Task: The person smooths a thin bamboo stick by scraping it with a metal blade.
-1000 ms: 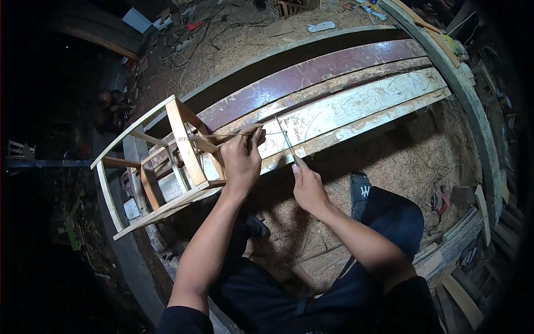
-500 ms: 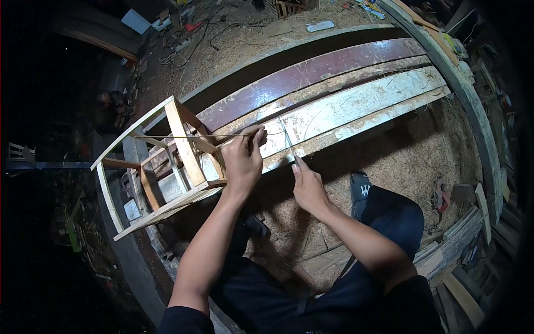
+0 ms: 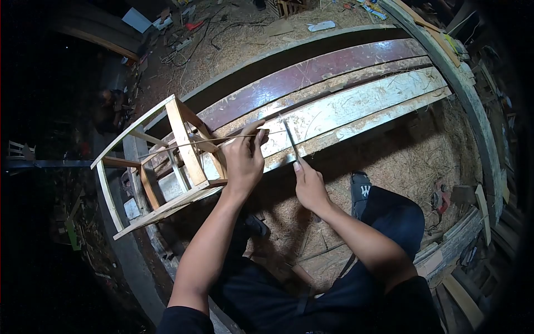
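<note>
My left hand (image 3: 243, 161) pinches a thin brown strip (image 3: 208, 141), likely cane or bamboo, between thumb and fingers. The strip runs leftward across a small wooden frame (image 3: 183, 131) with light slats and legs, which rests on the left part of the bench. A short tip of the strip pokes out to the right of my left fingers. In my right hand (image 3: 311, 188) is a slim knife (image 3: 291, 137), its narrow blade pointing up and away over the bench, just right of the strip's tip. Whether blade and strip touch, I cannot tell.
The long bench has a pale plank (image 3: 361, 106) and a dark red plank (image 3: 311, 72), both strewn with shavings. Beams (image 3: 473, 106) border it on the right. Shavings cover the ground. A red-and-grey tool (image 3: 441, 199) lies right of my knee. A person (image 3: 111, 108) is dimly visible at left.
The strip's left end has swung down in view, so the strip now slants across the frame. My right hand and the knife have shifted slightly right.
</note>
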### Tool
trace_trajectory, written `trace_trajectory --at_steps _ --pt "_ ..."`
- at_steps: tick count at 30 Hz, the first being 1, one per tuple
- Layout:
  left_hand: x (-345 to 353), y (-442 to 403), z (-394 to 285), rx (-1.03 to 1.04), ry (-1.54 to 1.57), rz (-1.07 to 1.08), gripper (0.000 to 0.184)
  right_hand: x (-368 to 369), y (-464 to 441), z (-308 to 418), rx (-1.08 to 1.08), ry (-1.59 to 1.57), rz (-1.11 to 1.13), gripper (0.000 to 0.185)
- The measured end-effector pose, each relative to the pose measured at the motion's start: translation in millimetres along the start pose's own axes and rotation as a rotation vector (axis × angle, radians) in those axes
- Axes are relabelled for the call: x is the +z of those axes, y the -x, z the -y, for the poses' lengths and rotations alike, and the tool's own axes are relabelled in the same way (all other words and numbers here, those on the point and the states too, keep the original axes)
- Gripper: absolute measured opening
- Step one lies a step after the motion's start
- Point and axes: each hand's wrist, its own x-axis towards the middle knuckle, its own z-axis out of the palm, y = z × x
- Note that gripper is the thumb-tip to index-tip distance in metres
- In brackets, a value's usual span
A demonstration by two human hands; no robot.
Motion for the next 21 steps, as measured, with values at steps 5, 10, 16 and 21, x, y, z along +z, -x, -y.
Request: trace_trajectory --at_steps 5,10,16,21 --pt "-10 0 -2 0.029 -0.095 0.052 0.022 -1 -1 -4 -0.142 -0.011 -0.025 0.042" --pt "-5 1 11 0.007 0.027 0.043 0.021 5 1 -5 -0.464 -0.022 -0.109 0.043" --pt "-10 -2 -1 -0.060 0.111 0.184 0.020 -2 0 0 -0.220 0.004 -0.043 0.042" --pt "-10 -6 7 -0.067 0.093 0.189 0.019 -5 -7 -10 -0.070 0.064 -0.035 0.040"
